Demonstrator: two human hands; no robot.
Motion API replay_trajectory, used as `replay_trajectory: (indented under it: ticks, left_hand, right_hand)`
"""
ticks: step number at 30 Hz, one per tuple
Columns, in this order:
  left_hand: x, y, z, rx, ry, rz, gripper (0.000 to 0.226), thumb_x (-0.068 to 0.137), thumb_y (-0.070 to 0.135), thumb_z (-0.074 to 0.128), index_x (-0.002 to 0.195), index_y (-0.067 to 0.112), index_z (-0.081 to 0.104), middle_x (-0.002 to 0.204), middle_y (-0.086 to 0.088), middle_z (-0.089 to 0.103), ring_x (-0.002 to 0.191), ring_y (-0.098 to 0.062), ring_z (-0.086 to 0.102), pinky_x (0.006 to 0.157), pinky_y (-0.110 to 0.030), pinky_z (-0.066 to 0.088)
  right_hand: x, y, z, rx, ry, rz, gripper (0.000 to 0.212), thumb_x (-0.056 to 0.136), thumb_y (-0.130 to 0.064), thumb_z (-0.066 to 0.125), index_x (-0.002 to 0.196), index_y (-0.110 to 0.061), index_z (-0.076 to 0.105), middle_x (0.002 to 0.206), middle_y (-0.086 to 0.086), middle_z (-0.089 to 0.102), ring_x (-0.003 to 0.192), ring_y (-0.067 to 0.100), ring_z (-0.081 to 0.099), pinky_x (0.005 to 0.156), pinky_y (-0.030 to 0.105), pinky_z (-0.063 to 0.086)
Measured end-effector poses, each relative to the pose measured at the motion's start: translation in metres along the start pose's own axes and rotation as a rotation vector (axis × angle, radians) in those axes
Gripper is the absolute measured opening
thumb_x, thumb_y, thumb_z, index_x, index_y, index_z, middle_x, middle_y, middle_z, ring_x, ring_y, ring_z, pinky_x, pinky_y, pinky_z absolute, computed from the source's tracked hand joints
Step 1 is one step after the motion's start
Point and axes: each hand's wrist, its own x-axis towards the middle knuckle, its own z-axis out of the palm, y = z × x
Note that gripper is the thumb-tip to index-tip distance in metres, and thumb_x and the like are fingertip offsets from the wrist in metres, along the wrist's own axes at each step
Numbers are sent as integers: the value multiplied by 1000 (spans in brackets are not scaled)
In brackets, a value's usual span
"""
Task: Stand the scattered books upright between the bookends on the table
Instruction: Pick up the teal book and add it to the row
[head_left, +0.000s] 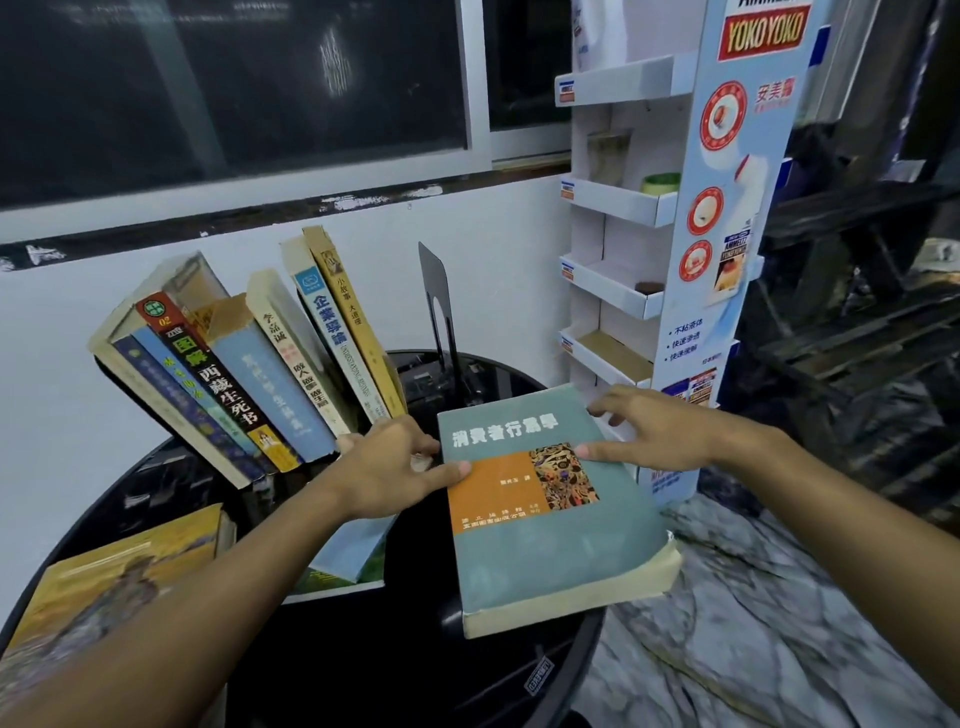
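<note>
A thick teal book (550, 540) with an orange panel lies flat at the right edge of the round black table (395, 665). My left hand (387, 465) grips its left edge, thumb on the cover. My right hand (660, 431) holds its far right corner, fingers spread over the cover. Behind my left hand, a row of several books (249, 364) stands leaning to the left. A black metal bookend (439, 306) stands upright to the right of that row, with a gap between them.
A yellow-covered book (119, 582) lies flat at the table's left front, and a light blue and green one (353, 556) lies under my left forearm. A white cardboard display rack (649, 218) stands right of the table against the white wall. Marble floor shows at lower right.
</note>
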Motion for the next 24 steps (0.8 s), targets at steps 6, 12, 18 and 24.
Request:
replay_trajectory:
  ticks: [6,12,18,24]
  left_hand:
    - [11,-11,2,-61,-33,49,66,79,86,47,123,43,70,93,18,68,101,-5,55,92,-50,48]
    - [23,-6,2,-106,-84,113,66,88,79,43,129,34,68,98,20,70,101,-6,62,95,-43,51]
    - [37,-7,-1,-85,-154,108,66,84,84,44,128,40,67,107,27,72,104,-3,66,100,-47,51]
    - [42,-5,4,-76,-189,51,88,73,96,33,131,39,66,104,12,71,111,-12,60,104,-46,45]
  right_hand:
    - [2,9,8,108,-11,-16,54,86,-71,56,133,-44,55,134,-11,51,119,7,53,84,21,42]
    - [-2,15,9,169,-15,-10,56,86,-71,53,133,-41,58,132,-10,55,115,7,57,89,20,48]
    - [-5,15,4,187,-45,-18,51,87,-69,51,130,-43,59,126,-18,58,109,0,58,82,13,46]
    - [-2,13,2,240,-75,16,32,92,-63,53,117,-45,60,117,-21,63,106,3,64,85,19,51]
